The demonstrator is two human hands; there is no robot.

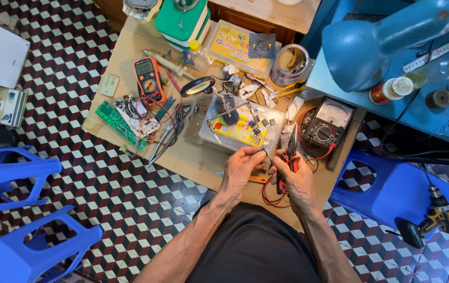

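My left hand [241, 167] pinches a small thin component, too small to name, at the near edge of a low wooden table [125, 57]. My right hand [294, 175] grips red-handled pliers [290, 152], jaws pointing away toward the clear plastic box. The pliers' tip sits close to what the left fingers hold. Right in front of both hands lies a clear plastic box [240, 128] with a yellow card inside and small black parts on its lid.
An orange multimeter [148, 78], green circuit board [117, 121], magnifier [197, 85], analog meter [327, 123], tin can [290, 64] and scissors [169, 137] crowd the table. Blue stools [20, 178] stand left, another [392, 188] right with a drill [434, 220]. A blue lamp [376, 42] hangs over a blue bench.
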